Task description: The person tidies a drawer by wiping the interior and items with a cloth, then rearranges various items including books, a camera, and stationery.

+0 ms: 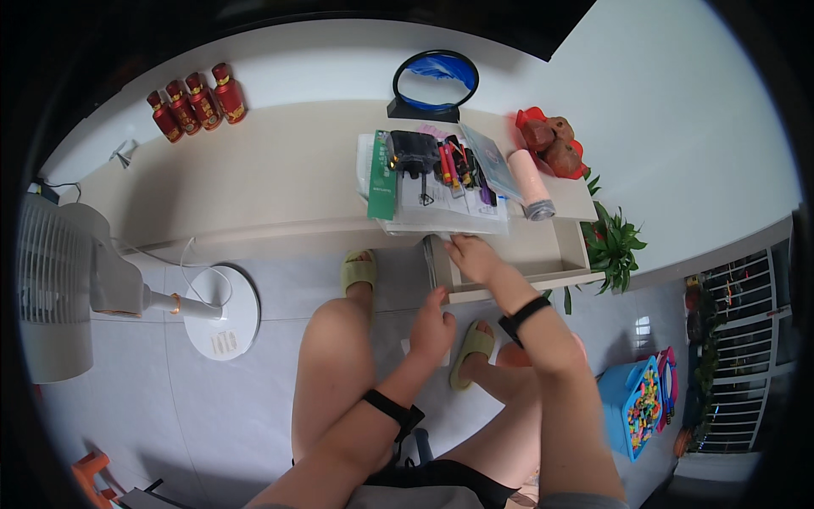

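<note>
Below the cabinet top, an open drawer (528, 254) juts out. My right hand (474, 256) is at its left inner side, fingertips by the edge of a clear plastic sleeve; whether they pinch it I cannot tell. My left hand (434, 327) hovers just below the drawer's front left corner, fingers partly curled, touching nothing visible. Above the drawer lie plastic sleeves with papers (445, 219), a green card (383, 181), a black device (412, 153), crayon-like sticks and pens (453, 167), a pale blue booklet (493, 159) and a pink roll (529, 178).
Red bottles (203, 105), a blue sand-art frame on a black base (423, 113) and a red dish of brownish fruit (552, 143) stand along the wall. A white fan (219, 318) is at left. A potted plant (613, 245) and a blue bin (620, 401) are at right.
</note>
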Demonstrator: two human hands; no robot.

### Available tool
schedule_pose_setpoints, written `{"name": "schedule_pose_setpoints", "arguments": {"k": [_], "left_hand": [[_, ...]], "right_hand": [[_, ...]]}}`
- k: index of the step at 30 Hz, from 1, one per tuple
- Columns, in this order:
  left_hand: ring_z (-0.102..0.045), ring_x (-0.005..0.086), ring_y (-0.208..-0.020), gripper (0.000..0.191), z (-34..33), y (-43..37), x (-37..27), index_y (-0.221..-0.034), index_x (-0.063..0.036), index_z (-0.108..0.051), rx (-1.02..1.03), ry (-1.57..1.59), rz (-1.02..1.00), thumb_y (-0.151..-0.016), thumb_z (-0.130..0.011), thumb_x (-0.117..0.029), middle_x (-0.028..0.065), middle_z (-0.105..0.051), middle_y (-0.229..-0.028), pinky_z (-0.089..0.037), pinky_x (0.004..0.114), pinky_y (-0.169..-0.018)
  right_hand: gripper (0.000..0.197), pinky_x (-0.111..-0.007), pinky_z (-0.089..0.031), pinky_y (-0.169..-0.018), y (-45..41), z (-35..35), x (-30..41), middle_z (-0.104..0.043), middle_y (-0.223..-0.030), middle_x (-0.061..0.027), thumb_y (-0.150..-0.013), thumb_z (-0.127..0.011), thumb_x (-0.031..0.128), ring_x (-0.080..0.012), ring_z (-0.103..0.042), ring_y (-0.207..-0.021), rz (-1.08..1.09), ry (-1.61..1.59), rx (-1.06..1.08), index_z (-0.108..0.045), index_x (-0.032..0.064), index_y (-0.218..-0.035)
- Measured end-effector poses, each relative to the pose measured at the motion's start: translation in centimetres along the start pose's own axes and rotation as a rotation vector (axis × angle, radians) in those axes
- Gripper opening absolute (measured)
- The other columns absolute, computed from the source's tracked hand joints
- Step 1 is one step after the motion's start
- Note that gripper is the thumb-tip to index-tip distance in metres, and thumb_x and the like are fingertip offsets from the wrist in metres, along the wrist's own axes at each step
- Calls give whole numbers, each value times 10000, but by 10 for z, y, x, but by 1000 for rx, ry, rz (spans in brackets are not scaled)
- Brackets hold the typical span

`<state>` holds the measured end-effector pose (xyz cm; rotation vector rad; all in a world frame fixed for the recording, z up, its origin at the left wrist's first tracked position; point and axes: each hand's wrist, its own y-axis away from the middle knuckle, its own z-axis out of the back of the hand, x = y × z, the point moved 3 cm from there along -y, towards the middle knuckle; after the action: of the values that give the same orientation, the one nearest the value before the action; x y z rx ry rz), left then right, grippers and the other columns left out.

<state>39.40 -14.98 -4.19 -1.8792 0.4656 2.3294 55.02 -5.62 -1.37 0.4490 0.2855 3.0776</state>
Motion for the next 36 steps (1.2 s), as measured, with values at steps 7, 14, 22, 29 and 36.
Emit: {"name": "schedule_pose_setpoints", "arguments": {"k": [7, 14, 22, 29, 36], "left_hand": [[-647, 287, -720, 454, -5, -4, -6, -1206, -32, -441, 31, 188, 33, -757, -500, -21, 166, -581, -1142, -518, 366, -653], [-612, 198, -589, 408, -9, -5, -5, -1159, -15, -474, 5, 238, 34, -754, -527, 4, 135, -566, -1102, -491, 299, -499], [-588, 166, -642, 379, 10, -42, -87, -1121, -31, -522, -2, 143, -226, -750, -589, -72, 93, -564, -997, -490, 291, -568], [-567, 131, -592, 324, -44, -77, -142, -1103, -29, -527, 392, 130, -175, -791, -560, -107, 63, -564, -899, -464, 272, -531], [-533, 111, -568, 329, -110, -85, -124, -1128, -22, -521, 682, 77, -54, -811, -561, -99, 68, -546, -906, -437, 255, -530]], "right_hand": [[374, -362, -335, -1032, 98, 21, 14, -531, -1215, -190, -939, -418, 271, -302, -453, -1195, 223, -94, 17, -540, 29, -1196], [189, -399, -461, -699, 101, 21, 27, -606, -730, -112, -795, -574, 191, -318, -566, -743, 175, -127, -395, -593, 47, -673], [204, -375, -463, -744, 97, 25, 2, -593, -806, -78, -813, -552, 197, -270, -548, -829, 283, -86, -365, -653, 43, -725], [329, -433, -469, -800, 122, 56, -142, -633, -895, -182, -857, -460, 286, -343, -584, -874, -304, -1, -273, -654, 21, -828], [287, -406, -499, -755, 144, 87, -265, -644, -885, -174, -844, -481, 263, -312, -619, -845, -610, 367, -101, -670, 47, -842]]}}
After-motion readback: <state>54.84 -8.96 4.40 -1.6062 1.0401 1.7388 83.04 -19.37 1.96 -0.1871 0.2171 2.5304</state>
